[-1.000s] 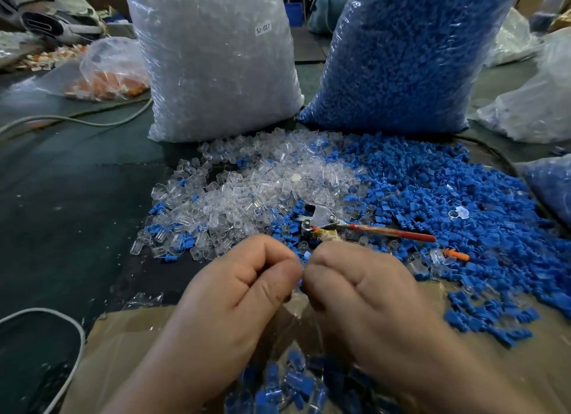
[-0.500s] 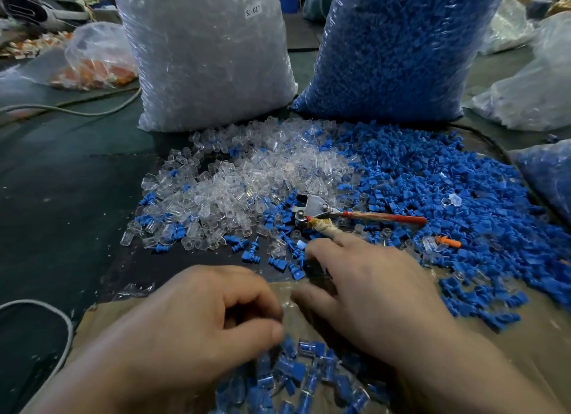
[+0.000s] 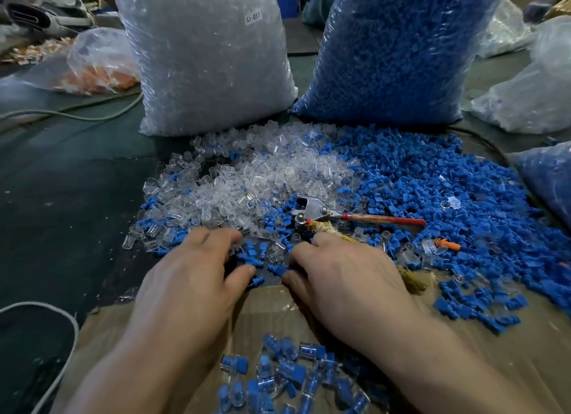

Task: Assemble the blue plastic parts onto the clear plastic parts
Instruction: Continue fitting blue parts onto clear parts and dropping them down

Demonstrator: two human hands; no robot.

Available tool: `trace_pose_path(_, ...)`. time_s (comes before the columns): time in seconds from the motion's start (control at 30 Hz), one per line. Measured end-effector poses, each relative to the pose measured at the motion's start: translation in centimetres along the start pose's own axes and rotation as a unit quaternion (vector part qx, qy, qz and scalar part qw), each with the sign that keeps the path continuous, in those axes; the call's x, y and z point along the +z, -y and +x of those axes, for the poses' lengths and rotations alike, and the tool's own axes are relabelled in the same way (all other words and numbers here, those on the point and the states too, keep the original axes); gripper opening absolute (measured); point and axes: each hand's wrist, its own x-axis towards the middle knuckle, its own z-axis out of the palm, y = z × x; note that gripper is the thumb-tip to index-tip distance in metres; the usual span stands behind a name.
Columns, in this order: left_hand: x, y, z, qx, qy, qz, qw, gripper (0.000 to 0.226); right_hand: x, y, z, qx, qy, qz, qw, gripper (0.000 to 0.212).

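Note:
A heap of clear plastic parts [image 3: 247, 178] lies mid-table, and a wider spread of blue plastic parts [image 3: 432, 191] lies to its right. My left hand [image 3: 191, 277] reaches over the heap's near edge with fingers stretched onto loose clear and blue pieces and its thumb apart. My right hand [image 3: 343, 277] is just beside it, its curled fingertips and thumb pinching a blue part [image 3: 277, 270] on the dark table. Several assembled blue-in-clear pieces [image 3: 293, 373] lie in the cardboard box [image 3: 540, 351] below my wrists.
A metal tool with a red handle [image 3: 383, 218] lies on the pile just beyond my right hand. Tall bags of clear parts [image 3: 210, 58] and blue parts [image 3: 395, 51] stand behind. A white cable [image 3: 71, 330] loops at the near left, and a bag of orange parts [image 3: 99, 70] sits far left.
Both hands were together near my body a second ago. The left dropped to the box, and both have reached forward to the pile's near edge.

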Motion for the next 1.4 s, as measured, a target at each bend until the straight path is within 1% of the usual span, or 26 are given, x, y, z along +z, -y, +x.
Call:
trace_pose_path(0.07,0.0,-0.3,0.0,0.014,0.001,-0.032,0.999,0.034,0.0,0.0,0.0,-0.001,-0.002,0.002,1.000,0.024)
trace_pose_path(0.13,0.1,-0.3,0.0,0.021,-0.002,-0.047,0.999,0.024,0.0,0.0,-0.1,0.000,-0.008,0.009,1.000,0.023)
trace_pose_path(0.27,0.0,-0.1,0.0,0.026,-0.012,-0.078,0.997,0.014,-0.1,-0.2,0.0,0.002,-0.024,0.022,0.999,0.017)
trace_pose_path(0.4,-0.1,-0.4,-0.2,0.029,-0.001,-0.096,0.995,0.009,-0.2,-0.5,-0.3,0.010,-0.024,0.026,0.999,0.007)
trace_pose_path(0.47,-0.2,-0.4,-0.2,0.020,-0.008,-0.099,0.995,0.001,-0.2,-0.6,-0.3,0.015,-0.025,0.038,0.999,0.007)
trace_pose_path(0.57,0.0,-0.5,-0.2,0.011,-0.025,-0.108,0.994,0.009,-0.4,-0.8,-0.4,0.019,-0.036,0.067,0.997,0.008)
trace_pose_path(0.67,0.3,-0.2,-0.2,0.007,-0.037,-0.112,0.993,0.008,-0.5,-1.0,-0.6,0.024,-0.054,0.093,0.994,0.009)
trace_pose_path(0.73,0.5,0.0,-0.1,0.001,-0.042,-0.154,0.987,0.002,-0.7,-1.2,-0.6,0.036,-0.070,0.136,0.988,0.009)
trace_pose_path(0.8,0.5,0.1,-0.1,-0.006,-0.048,-0.219,0.975,0.007,-0.8,-1.3,-0.6,0.052,-0.095,0.198,0.974,0.009)
trace_pose_path(0.83,0.4,0.1,-0.1,-0.007,-0.050,-0.236,0.970,0.009,-0.9,-1.3,-0.6,0.071,-0.097,0.244,0.962,0.009)
trace_pose_path(0.87,0.4,0.0,-0.2,-0.005,-0.050,-0.246,0.968,0.009,-1.0,-1.2,-0.7,0.098,-0.085,0.316,0.940,0.010)
trace_pose_path(0.9,0.4,0.0,-0.3,-0.002,-0.050,-0.251,0.967,0.010,-1.2,-1.0,-0.8,0.129,-0.057,0.417,0.898,0.016)
trace_pose_path(0.93,0.3,-0.1,-0.4,0.002,-0.052,-0.254,0.966,0.011,-1.5,-0.7,-0.9,0.157,-0.024,0.531,0.832,0.020)
trace_pose_path(0.97,0.3,-0.1,-0.4,0.006,-0.056,-0.259,0.964,0.012,-1.7,-0.5,-0.9,0.181,0.004,0.623,0.761,0.019)
trace_pose_path(1.0,0.3,-0.1,-0.5,0.010,-0.061,-0.265,0.962,0.012,-1.9,-0.4,-0.9,0.196,0.014,0.688,0.699,0.016)
trace_pose_path(1.03,0.3,-0.2,-0.5,0.010,-0.064,-0.273,0.960,0.011,-2.0,-0.3,-0.8,0.202,0.020,0.731,0.651,0.013)
trace_pose_path(1.07,0.3,-0.2,-0.5,0.010,-0.064,-0.280,0.958,0.011,-2.0,-0.3,-0.8,0.205,0.026,0.760,0.616,0.011)
trace_pose_path(1.1,0.3,-0.3,-0.5,0.010,-0.061,-0.283,0.957,0.011,-2.1,-0.4,-0.7,0.205,0.032,0.778,0.593,0.013)
trace_pose_path(1.13,0.4,-0.3,-0.5,0.013,-0.059,-0.281,0.958,0.010,-2.1,-0.4,-0.7,0.204,0.038,0.788,0.580,0.016)
trace_pose_path(1.2,0.6,-0.5,-0.5,0.022,-0.070,-0.266,0.961,0.008,-2.2,-0.5,-0.6,0.200,0.044,0.798,0.567,0.021)
trace_pose_path(1.27,0.7,-0.6,-0.4,0.032,-0.092,-0.247,0.964,0.007,-2.2,-0.7,-0.6,0.193,0.040,0.809,0.554,0.019)
trace_pose_path(1.33,0.6,-0.6,-0.4,0.041,-0.112,-0.234,0.965,0.009,-1.9,-0.8,-0.6,0.187,0.033,0.814,0.549,0.016)
trace_pose_path(1.4,0.4,-0.5,-0.5,0.041,-0.126,-0.240,0.962,0.010,-1.8,-0.8,-0.6,0.183,0.026,0.807,0.561,0.014)
